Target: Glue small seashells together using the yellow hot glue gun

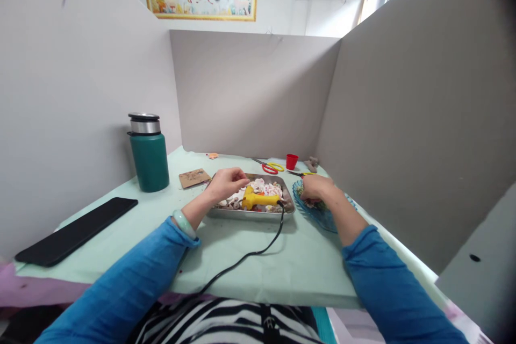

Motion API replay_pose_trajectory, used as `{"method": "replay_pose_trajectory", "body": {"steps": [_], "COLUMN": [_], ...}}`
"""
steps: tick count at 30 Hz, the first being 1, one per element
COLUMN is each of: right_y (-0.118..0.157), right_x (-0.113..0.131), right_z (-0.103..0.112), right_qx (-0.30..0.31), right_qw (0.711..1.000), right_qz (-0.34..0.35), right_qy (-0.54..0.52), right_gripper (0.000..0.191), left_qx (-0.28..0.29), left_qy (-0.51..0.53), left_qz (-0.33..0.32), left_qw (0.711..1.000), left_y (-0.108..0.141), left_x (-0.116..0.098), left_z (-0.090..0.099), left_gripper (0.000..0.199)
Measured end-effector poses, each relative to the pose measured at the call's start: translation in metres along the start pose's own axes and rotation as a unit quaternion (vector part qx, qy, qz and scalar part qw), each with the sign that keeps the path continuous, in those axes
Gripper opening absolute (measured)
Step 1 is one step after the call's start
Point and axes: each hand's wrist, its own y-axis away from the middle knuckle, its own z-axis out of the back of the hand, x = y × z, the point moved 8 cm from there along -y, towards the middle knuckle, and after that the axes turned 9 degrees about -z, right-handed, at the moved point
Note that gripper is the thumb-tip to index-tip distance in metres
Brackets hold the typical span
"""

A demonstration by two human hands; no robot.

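My left hand point(228, 183) hovers over the left side of a metal tray point(250, 215), its fingertips pinched together. Whatever may be between them is too small to make out. In the tray, a yellow glue gun point(262, 200) lies on top of pale shell-like pieces point(260, 186). To the right, my right hand point(316, 188) reaches down into a blue, ribbed-edge dish point(328, 223) that holds small greenish and brownish bits. Its fingertips are hidden among them, so their grip does not show.
A green bottle point(149, 161) and a black flat pad point(76, 231) are at left. Behind the tray lie a brown card point(194, 178), red-and-yellow scissors point(270, 167), a dark-tipped tool point(296, 173) and a red cup point(292, 161). The glue gun's black cord point(245, 256) crosses the front. Grey partitions point(253, 91) surround the table.
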Motion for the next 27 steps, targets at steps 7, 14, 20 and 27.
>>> {"method": "replay_pose_trajectory", "body": {"steps": [7, 14, 20, 27], "right_y": [0.020, 0.061, 0.072, 0.082], "right_x": [0.003, 0.065, 0.089, 0.095], "right_z": [0.029, 0.048, 0.037, 0.044], "right_qx": [0.042, 0.096, 0.109, 0.020], "right_qw": [0.984, 0.766, 0.722, 0.780], "right_qz": [0.071, 0.190, 0.192, 0.214], "right_qy": [-0.156, -0.606, -0.656, -0.588], "right_gripper": [0.020, 0.035, 0.032, 0.022], "left_qx": [0.016, 0.029, -0.045, -0.046], "left_qy": [0.049, 0.277, 0.320, 0.276], "left_qz": [0.019, 0.029, -0.019, 0.014], "left_qw": [0.998, 0.960, 0.946, 0.960], "left_y": [0.002, 0.008, 0.007, 0.008], "left_x": [-0.003, -0.030, -0.038, -0.026], "left_z": [-0.003, -0.023, -0.012, -0.006], "left_gripper": [0.025, 0.032, 0.032, 0.029]}}
